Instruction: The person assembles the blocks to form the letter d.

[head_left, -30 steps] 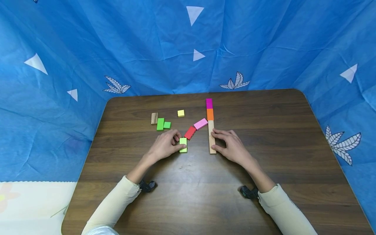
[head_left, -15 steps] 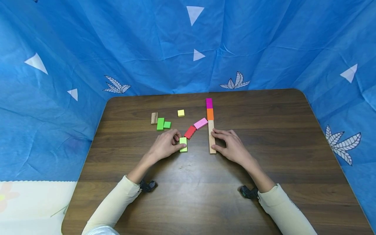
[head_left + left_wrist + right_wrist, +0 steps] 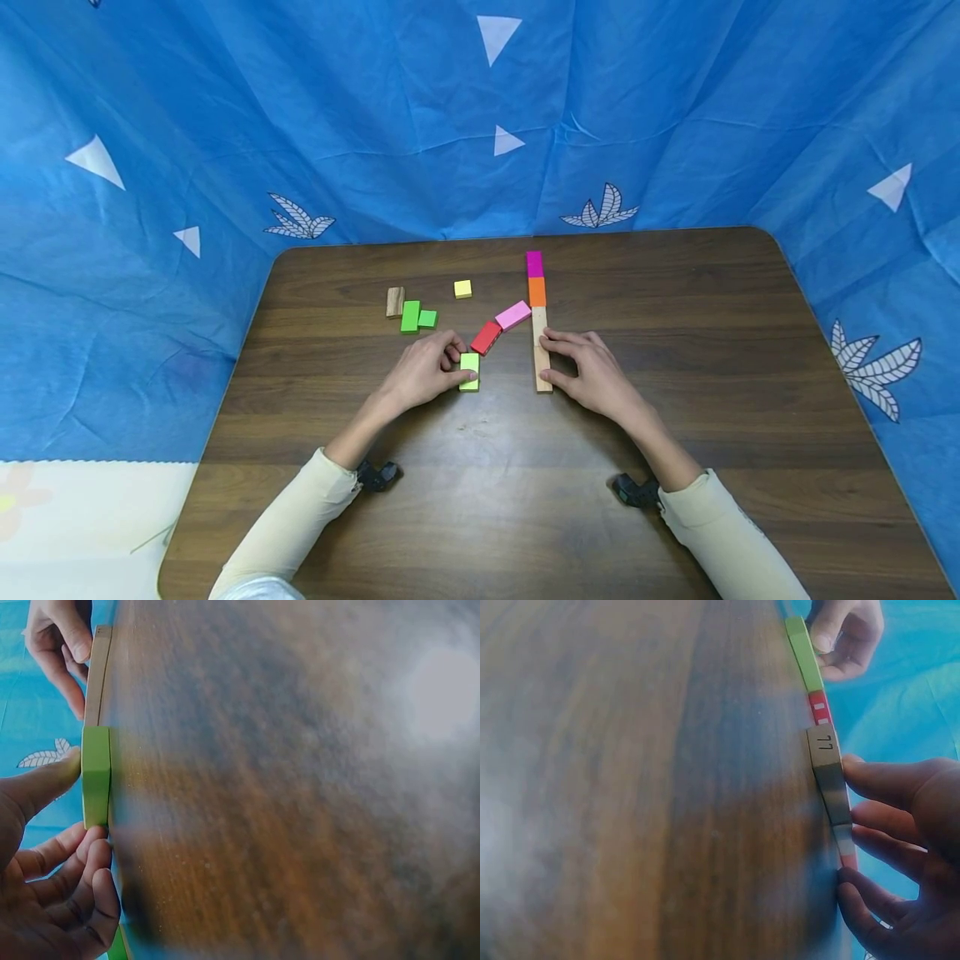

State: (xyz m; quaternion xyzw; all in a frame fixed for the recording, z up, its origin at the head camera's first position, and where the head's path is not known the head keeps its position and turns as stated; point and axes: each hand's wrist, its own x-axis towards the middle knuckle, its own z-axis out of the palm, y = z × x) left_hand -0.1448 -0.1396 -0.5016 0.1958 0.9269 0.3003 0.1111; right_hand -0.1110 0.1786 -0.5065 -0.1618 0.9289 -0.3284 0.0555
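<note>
In the head view my left hand (image 3: pixel 425 370) pinches a lime green wooden block (image 3: pixel 469 362) lying flat on the table. The left wrist view shows the thumb on the block's upper side and the index fingertip at its end. My right hand (image 3: pixel 588 373) rests thumb and fingertips along two plain wood blocks (image 3: pixel 542 379), set end to end. "77" is printed on the near block's end in the right wrist view. An orange block (image 3: pixel 537 292) and a magenta block (image 3: pixel 535 264) continue that straight row. A red block (image 3: pixel 486 337) and pink block (image 3: pixel 513 315) slant between lime block and row.
Left of the row lie a yellow block (image 3: pixel 462 289), two green blocks (image 3: pixel 410 317) and a brown wood-grain block (image 3: pixel 395 302). The dark wooden table (image 3: pixel 480 517) has a blue curtain (image 3: pixel 420 108) behind it and at both sides.
The lime green block has slid slightly toward the person, away from the red block's end. The right hand and the row of blocks stay in place.
</note>
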